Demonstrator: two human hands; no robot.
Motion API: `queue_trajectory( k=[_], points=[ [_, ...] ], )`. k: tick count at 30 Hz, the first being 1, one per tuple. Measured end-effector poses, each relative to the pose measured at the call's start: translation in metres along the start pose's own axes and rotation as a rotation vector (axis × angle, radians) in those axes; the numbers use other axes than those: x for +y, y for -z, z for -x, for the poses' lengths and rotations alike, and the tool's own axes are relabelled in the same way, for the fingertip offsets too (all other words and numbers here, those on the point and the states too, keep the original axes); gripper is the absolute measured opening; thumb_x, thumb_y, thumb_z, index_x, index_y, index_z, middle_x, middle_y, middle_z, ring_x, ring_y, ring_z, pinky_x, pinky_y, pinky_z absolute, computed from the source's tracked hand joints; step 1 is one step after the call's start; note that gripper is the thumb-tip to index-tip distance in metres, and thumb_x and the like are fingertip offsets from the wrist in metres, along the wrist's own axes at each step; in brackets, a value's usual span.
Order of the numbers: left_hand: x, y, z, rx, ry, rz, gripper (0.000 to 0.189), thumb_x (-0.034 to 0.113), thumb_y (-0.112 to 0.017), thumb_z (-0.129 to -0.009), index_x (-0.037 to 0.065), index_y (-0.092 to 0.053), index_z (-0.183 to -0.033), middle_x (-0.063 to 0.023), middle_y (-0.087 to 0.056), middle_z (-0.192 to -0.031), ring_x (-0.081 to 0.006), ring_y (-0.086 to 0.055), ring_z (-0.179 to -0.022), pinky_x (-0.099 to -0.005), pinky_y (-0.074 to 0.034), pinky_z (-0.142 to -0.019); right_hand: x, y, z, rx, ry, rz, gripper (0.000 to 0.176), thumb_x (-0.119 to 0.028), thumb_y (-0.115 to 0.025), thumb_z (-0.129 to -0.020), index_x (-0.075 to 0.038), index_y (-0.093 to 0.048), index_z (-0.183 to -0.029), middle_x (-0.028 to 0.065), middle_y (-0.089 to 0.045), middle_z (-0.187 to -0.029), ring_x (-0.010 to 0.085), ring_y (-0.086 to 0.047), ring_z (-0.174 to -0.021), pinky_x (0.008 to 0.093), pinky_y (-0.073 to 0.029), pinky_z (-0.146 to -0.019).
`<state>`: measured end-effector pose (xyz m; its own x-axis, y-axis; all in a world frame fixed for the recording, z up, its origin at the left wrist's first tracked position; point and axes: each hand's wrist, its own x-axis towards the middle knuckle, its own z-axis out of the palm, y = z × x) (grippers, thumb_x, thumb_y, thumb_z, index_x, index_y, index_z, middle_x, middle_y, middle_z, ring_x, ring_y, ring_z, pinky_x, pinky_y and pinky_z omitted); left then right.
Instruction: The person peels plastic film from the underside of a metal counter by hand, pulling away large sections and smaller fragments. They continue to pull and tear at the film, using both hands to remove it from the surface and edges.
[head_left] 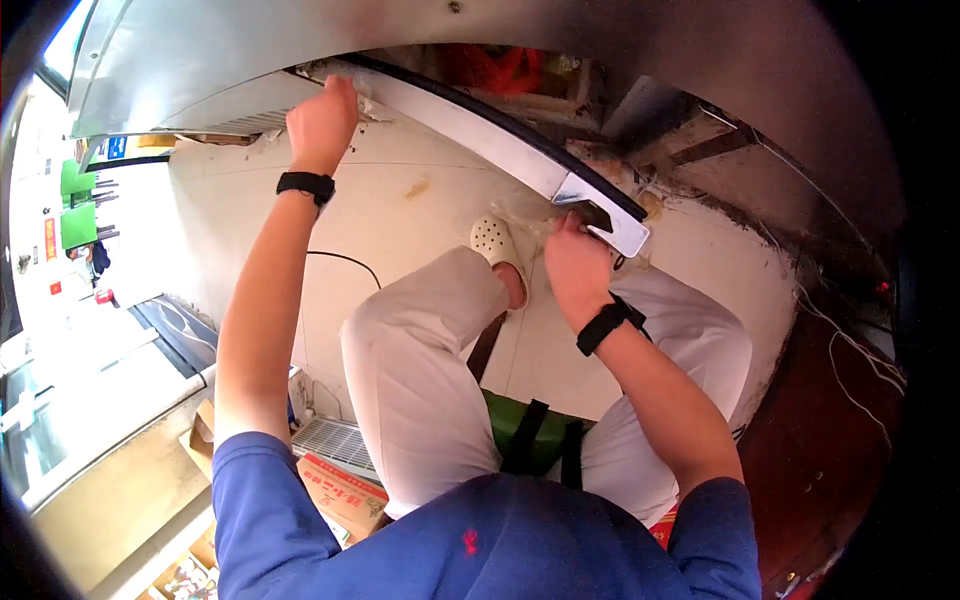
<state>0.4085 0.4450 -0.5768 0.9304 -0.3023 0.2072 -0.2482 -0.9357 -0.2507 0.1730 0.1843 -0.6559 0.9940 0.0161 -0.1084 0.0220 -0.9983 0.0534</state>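
A long white panel with a black edge strip [470, 130] runs diagonally under a grey metal surface [400, 25]. My left hand [325, 118] is closed in a fist at the panel's upper left end; what its fingers hold, if anything, is hidden. My right hand [578, 262] has its fingers pressed together just below a bright metal plate [625, 232] with a dark opening at the panel's lower right end. Thin, clear, crumpled material [525, 215] reaches toward my right fingers. Both wrists wear black bands.
Below are my legs in light trousers and a cream clog [492, 240] on the pale floor [400, 190]. Loose white cables [850, 340] hang at the right. A cardboard box [340, 495] and a white grille [335, 442] lie at lower left. A glass-topped counter [100, 420] stands at far left.
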Motion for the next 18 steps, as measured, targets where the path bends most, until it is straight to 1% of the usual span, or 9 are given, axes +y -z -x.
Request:
queue_trajectory(
  k=[1,3,4,6,10,12,15,17,18],
  points=[
    [0.000,0.000,-0.005,0.003,-0.007,-0.001,0.031,0.033,-0.042,-0.094,0.006,-0.055,-0.086,-0.0142,-0.061,-0.057,-0.0345,-0.062,-0.057,-0.0461,-0.048,-0.053,-0.003,0.005,0.000,-0.036,-0.037,-0.069,0.018,-0.014,-0.055,-0.078,-0.005,-0.062,-0.091,0.0097,-0.062,-0.090,0.0194,-0.066,-0.062,0.0337,-0.051,-0.050],
    [0.003,-0.002,-0.008,0.044,0.211,0.255,0.046,0.044,-0.044,-0.091,0.002,-0.062,-0.086,-0.0184,-0.063,-0.061,-0.0349,-0.064,-0.065,-0.0456,-0.049,-0.063,-0.009,0.009,0.004,-0.077,-0.074,-0.137,0.019,-0.013,-0.055,-0.078,-0.004,-0.063,-0.092,0.0099,-0.062,-0.090,0.0193,-0.066,-0.063,0.0335,-0.052,-0.050],
    [0.009,0.010,-0.012,0.044,0.212,0.257,0.046,0.044,-0.044,-0.091,0.002,-0.062,-0.086,-0.0184,-0.063,-0.061,-0.0349,-0.064,-0.065,-0.0456,-0.049,-0.063,-0.013,0.010,0.005,-0.042,-0.085,-0.080,0.020,-0.014,-0.055,-0.078,-0.003,-0.063,-0.093,0.0105,-0.062,-0.090,0.0189,-0.066,-0.062,0.0322,-0.052,-0.049],
    [0.019,0.028,-0.024,-0.284,0.509,0.411,0.061,0.057,-0.045,-0.086,-0.001,-0.066,-0.082,-0.0210,-0.064,-0.067,-0.0349,-0.064,-0.070,-0.0445,-0.048,-0.069,-0.015,0.016,0.005,-0.087,-0.098,-0.137,0.023,-0.013,-0.054,-0.078,-0.001,-0.063,-0.095,0.0130,-0.062,-0.093,0.0173,-0.066,-0.059,0.0289,-0.052,-0.047],
    [0.014,0.020,-0.023,-0.442,0.454,0.486,0.063,0.060,-0.052,-0.082,-0.001,-0.066,-0.075,-0.0179,-0.065,-0.068,-0.0306,-0.064,-0.062,-0.0405,-0.049,-0.063,-0.016,0.008,0.006,-0.066,-0.071,-0.086,0.024,-0.013,-0.055,-0.078,0.000,-0.063,-0.095,0.0142,-0.062,-0.096,0.0164,-0.065,-0.057,0.0286,-0.052,-0.046],
    [0.010,0.010,-0.020,-0.435,0.521,0.819,0.054,0.052,-0.057,-0.085,0.000,-0.065,-0.075,-0.0124,-0.061,-0.062,-0.0224,-0.059,-0.053,-0.0358,-0.048,-0.057,-0.014,0.009,0.006,-0.048,-0.035,-0.019,0.023,-0.013,-0.054,-0.078,0.000,-0.064,-0.095,0.0141,-0.062,-0.097,0.0158,-0.065,-0.057,0.0277,-0.052,-0.047],
    [0.004,0.002,-0.018,-0.460,0.487,1.034,0.046,0.043,-0.058,-0.087,0.000,-0.065,-0.073,-0.0086,-0.057,-0.057,-0.0166,-0.052,-0.047,-0.0330,-0.045,-0.052,-0.012,0.018,0.006,-0.071,-0.045,-0.004,0.024,-0.013,-0.054,-0.078,0.001,-0.064,-0.095,0.0137,-0.062,-0.098,0.0167,-0.065,-0.057,0.0272,-0.052,-0.048],
    [0.002,-0.004,-0.019,-0.489,0.495,1.047,0.044,0.040,-0.055,-0.090,0.000,-0.065,-0.074,-0.0079,-0.055,-0.056,-0.0160,-0.049,-0.047,-0.0329,-0.043,-0.052,-0.007,0.018,0.003,-0.056,-0.037,-0.019,0.024,-0.013,-0.054,-0.078,0.001,-0.064,-0.095,0.0136,-0.062,-0.098,0.0166,-0.065,-0.058,0.0271,-0.051,-0.048],
    [0.000,-0.002,-0.019,-0.447,0.395,0.945,0.044,0.041,-0.055,-0.090,0.000,-0.065,-0.075,-0.0092,-0.056,-0.057,-0.0173,-0.050,-0.048,-0.0332,-0.044,-0.053,-0.006,0.017,0.001,-0.036,-0.030,-0.035,0.024,-0.013,-0.054,-0.078,0.001,-0.063,-0.095,0.0135,-0.062,-0.098,0.0166,-0.065,-0.058,0.0270,-0.051,-0.048]
  ],
)
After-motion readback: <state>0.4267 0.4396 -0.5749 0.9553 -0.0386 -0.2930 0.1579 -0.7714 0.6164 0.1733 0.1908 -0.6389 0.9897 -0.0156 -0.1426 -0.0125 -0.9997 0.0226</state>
